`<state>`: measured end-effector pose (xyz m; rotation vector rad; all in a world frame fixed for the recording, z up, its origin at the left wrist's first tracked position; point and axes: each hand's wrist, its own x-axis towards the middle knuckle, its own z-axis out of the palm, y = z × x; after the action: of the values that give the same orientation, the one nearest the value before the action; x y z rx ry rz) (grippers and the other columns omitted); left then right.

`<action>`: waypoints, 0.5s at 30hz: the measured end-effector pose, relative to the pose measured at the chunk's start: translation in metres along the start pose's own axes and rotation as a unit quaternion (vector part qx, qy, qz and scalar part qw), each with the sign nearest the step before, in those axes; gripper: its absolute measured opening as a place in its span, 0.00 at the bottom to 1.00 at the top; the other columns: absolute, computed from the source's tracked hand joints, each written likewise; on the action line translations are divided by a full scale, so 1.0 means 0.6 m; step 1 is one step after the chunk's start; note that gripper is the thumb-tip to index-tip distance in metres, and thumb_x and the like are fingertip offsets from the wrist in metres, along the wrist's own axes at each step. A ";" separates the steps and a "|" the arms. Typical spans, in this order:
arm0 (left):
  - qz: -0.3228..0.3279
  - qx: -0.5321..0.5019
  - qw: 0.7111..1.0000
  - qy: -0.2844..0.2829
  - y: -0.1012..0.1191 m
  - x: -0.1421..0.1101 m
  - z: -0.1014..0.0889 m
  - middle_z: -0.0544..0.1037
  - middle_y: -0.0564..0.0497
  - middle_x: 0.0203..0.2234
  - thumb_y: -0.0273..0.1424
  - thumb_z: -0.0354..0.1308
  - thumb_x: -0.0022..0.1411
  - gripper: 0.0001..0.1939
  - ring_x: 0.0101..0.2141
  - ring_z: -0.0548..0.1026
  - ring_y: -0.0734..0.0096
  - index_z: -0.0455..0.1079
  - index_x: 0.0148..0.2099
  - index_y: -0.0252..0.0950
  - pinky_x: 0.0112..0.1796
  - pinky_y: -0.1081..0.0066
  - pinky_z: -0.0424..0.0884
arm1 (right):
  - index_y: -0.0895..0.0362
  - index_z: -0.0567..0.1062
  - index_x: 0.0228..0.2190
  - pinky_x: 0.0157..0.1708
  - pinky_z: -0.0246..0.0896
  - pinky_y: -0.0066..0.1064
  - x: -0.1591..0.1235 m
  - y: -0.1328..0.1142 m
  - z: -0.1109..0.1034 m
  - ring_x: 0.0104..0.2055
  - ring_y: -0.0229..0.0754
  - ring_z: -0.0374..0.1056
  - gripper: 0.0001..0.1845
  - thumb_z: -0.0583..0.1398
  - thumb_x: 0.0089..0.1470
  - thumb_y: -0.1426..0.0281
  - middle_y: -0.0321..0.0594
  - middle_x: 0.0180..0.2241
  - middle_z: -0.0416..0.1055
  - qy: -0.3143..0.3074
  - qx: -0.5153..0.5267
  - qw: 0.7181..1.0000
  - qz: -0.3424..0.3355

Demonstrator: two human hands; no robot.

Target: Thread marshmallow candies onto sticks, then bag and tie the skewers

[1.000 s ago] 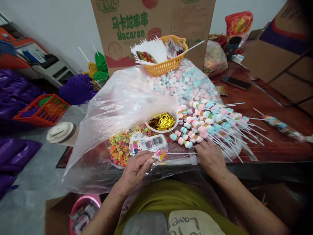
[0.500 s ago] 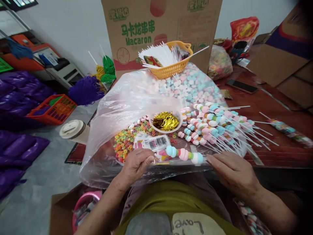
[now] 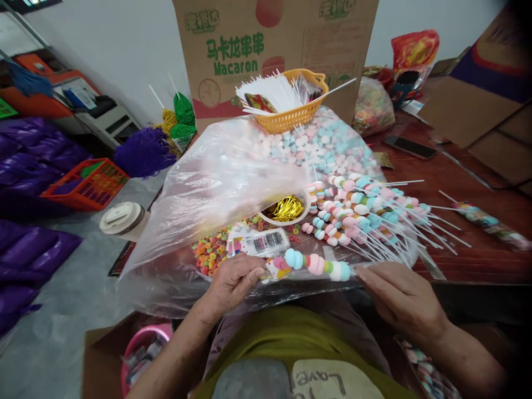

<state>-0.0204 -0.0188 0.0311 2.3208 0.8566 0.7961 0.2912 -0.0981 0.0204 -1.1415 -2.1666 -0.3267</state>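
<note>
Between my hands is a marshmallow skewer point(image 3: 316, 264) in blue, pink and white, with small coloured candy rings between the marshmallows. A printed pink-and-yellow piece of wrapper point(image 3: 277, 268) shows at its left end. My left hand point(image 3: 238, 280) pinches that wrapper end between thumb and fingers. The fingers of my right hand point(image 3: 401, 296) are closed around the skewer's other end, hiding the stick. Just beyond lie a stack of printed wrappers point(image 3: 268, 242), loose candy rings point(image 3: 211, 249) and a bowl point(image 3: 306, 209) of gold twist ties point(image 3: 288, 208).
Finished skewers point(image 3: 366, 210) are heaped to the right. Behind is clear plastic over loose marshmallows point(image 3: 324, 144), with a yellow basket point(image 3: 291, 119) of white sticks on top. A lidded cup point(image 3: 122, 219) stands left, a phone point(image 3: 410, 147) right, and a cardboard box point(image 3: 274, 33) at the back.
The clear plastic has sagged forward and left, now covering part of the bowl and candy rings. Both hands and the skewer have shifted slightly right.
</note>
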 end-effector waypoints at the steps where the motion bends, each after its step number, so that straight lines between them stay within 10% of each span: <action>1: -0.011 -0.004 1.000 0.003 -0.001 -0.001 0.000 0.76 0.50 0.25 0.31 0.45 0.63 0.14 0.27 0.71 0.75 0.70 0.31 0.35 0.32 0.74 0.66 | 0.54 0.70 0.41 0.30 0.61 0.32 -0.003 -0.001 0.002 0.31 0.40 0.66 0.16 0.56 0.50 0.79 0.41 0.30 0.72 -0.003 -0.002 1.000 -0.003; 15: -0.022 0.068 0.992 -0.104 0.003 0.008 -0.006 0.74 0.52 0.25 0.31 0.45 0.64 0.13 0.28 0.68 0.75 0.69 0.33 0.35 0.32 0.75 0.60 | 0.52 0.71 0.41 0.28 0.60 0.32 -0.007 0.012 -0.010 0.29 0.39 0.65 0.15 0.54 0.51 0.77 0.40 0.29 0.72 -0.044 0.003 0.999 -0.005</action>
<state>-0.0190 -0.0154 0.0364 2.4418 0.8890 0.4782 0.3012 -0.0998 0.0218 -1.1619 -2.2480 -0.2797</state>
